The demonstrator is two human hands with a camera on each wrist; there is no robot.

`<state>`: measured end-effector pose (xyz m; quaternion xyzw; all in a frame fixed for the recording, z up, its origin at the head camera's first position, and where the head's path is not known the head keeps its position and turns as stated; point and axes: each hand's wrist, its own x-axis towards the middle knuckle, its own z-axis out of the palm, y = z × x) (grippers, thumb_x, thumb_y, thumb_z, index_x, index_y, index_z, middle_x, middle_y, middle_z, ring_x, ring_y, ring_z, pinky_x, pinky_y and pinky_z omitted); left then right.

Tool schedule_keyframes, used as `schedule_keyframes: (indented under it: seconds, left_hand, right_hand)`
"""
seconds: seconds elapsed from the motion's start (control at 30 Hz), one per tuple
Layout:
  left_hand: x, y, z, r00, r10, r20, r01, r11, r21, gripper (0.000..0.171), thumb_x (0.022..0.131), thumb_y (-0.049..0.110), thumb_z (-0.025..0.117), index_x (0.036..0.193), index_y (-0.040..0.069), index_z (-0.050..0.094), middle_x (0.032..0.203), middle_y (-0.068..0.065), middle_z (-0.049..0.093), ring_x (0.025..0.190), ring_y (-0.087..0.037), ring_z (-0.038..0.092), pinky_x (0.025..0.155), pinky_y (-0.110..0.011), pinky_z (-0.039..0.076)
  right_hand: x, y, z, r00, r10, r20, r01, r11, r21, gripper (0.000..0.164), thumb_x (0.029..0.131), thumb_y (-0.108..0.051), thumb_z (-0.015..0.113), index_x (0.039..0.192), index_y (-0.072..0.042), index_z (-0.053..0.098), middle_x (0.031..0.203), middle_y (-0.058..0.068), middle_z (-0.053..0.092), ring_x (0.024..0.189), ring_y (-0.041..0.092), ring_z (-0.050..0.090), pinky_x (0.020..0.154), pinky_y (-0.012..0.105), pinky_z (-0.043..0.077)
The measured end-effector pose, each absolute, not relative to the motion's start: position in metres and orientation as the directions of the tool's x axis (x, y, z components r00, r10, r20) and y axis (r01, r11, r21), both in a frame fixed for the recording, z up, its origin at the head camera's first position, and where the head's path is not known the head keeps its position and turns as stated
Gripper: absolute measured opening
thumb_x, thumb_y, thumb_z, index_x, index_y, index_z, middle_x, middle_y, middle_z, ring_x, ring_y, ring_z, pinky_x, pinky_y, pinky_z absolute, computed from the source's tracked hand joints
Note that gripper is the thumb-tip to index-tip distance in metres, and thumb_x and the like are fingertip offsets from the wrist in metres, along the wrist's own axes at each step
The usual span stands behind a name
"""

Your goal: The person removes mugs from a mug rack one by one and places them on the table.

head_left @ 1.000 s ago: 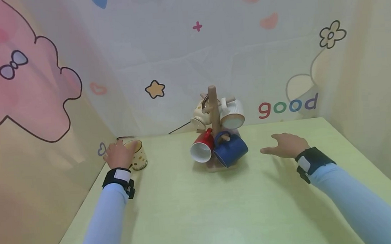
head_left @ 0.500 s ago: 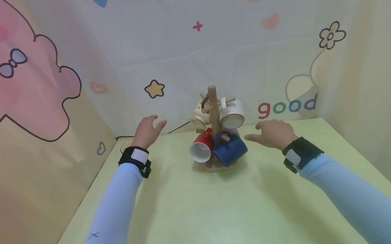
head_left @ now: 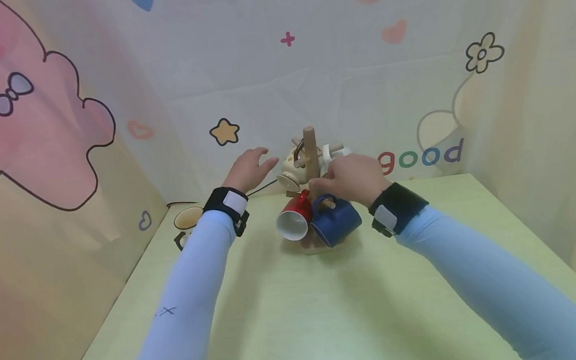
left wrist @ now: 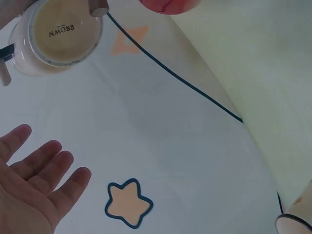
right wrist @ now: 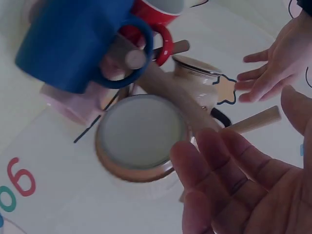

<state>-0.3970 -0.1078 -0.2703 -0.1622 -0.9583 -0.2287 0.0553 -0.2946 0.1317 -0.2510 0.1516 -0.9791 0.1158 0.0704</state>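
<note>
A wooden mug tree point(head_left: 310, 150) carries several mugs. My right hand point(head_left: 355, 180) is at its upper right, beside the white mug point(right wrist: 141, 131), whose brown-rimmed base faces the right wrist camera. The fingers are loosely bent and do not grip it; whether they touch it I cannot tell. My left hand point(head_left: 249, 170) hovers left of the tree with spread, relaxed fingers, near the cream mug point(left wrist: 63, 36) on an upper peg. Below hang a red mug point(head_left: 292, 223) and a blue mug point(head_left: 337, 221). A pink mug point(right wrist: 73, 105) shows behind, partly hidden.
A cream mug with a dark rim point(head_left: 188, 217) stands on the pale green table point(head_left: 297, 307) at the back left, partly behind my left arm. A printed cloth point(head_left: 244, 49) encloses the back and sides.
My left hand has left the cream mug on the table and moved right and up towards the tree. My right hand has come left and up from the table's right to the white mug.
</note>
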Motion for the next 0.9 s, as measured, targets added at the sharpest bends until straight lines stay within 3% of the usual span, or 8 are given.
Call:
schedule_keyframes:
  seconds: [0.2,0.33,0.43,0.57,0.9]
  left_hand:
    - [-0.409,-0.088,-0.260,-0.930,0.320,0.182,0.367,0.843,0.393,0.059,0.105,0.042,0.046,0.151,0.006,0.039,0.152,-0.016,0.041,0.141,-0.032,0.037,0.113,-0.047,0.032]
    - [-0.416,-0.080,-0.255,-0.923,0.337,0.184,0.383,0.841,0.382,0.057,0.106,0.040,0.045,0.151,0.006,0.038,0.152,-0.016,0.041,0.140,-0.031,0.038,0.113,-0.046,0.033]
    - [-0.421,-0.074,-0.250,-0.917,0.350,0.193,0.398,0.838,0.374,0.053,0.107,0.036,0.045,0.151,0.007,0.039,0.152,-0.015,0.042,0.140,-0.031,0.039,0.113,-0.045,0.033]
    - [-0.427,-0.067,-0.246,-0.903,0.383,0.194,0.428,0.832,0.352,0.047,0.107,0.026,0.045,0.151,0.010,0.041,0.149,-0.015,0.045,0.138,-0.030,0.041,0.113,-0.044,0.033]
    - [-0.431,-0.054,-0.243,-0.871,0.464,0.159,0.491,0.822,0.288,0.045,0.107,0.019,0.044,0.151,0.010,0.041,0.138,-0.016,0.056,0.129,-0.030,0.050,0.110,-0.043,0.037]
  right_hand:
    - [-0.301,0.112,-0.244,-0.934,-0.270,0.232,-0.321,0.921,-0.221,0.049,0.094,-0.055,0.059,0.075,-0.013,0.075,0.056,0.002,0.057,0.062,0.024,0.057,0.048,0.033,0.043]
    - [-0.306,0.101,-0.242,-0.931,-0.243,0.274,-0.302,0.932,-0.202,0.052,0.095,-0.060,0.054,0.093,-0.015,0.080,0.058,0.003,0.058,0.064,0.026,0.058,0.051,0.035,0.048]
    - [-0.309,0.093,-0.242,-0.927,-0.216,0.305,-0.279,0.944,-0.179,0.056,0.094,-0.063,0.052,0.091,-0.014,0.079,0.058,0.003,0.055,0.060,0.025,0.058,0.049,0.034,0.046]
    - [-0.313,0.087,-0.242,-0.927,-0.183,0.328,-0.247,0.955,-0.163,0.060,0.095,-0.063,0.051,0.070,-0.011,0.068,0.056,0.004,0.050,0.054,0.024,0.054,0.046,0.031,0.040]
    - [-0.318,0.080,-0.244,-0.941,-0.144,0.306,-0.194,0.971,-0.137,0.059,0.098,-0.059,0.048,0.075,-0.010,0.071,0.059,0.006,0.056,0.062,0.026,0.057,0.054,0.035,0.047]
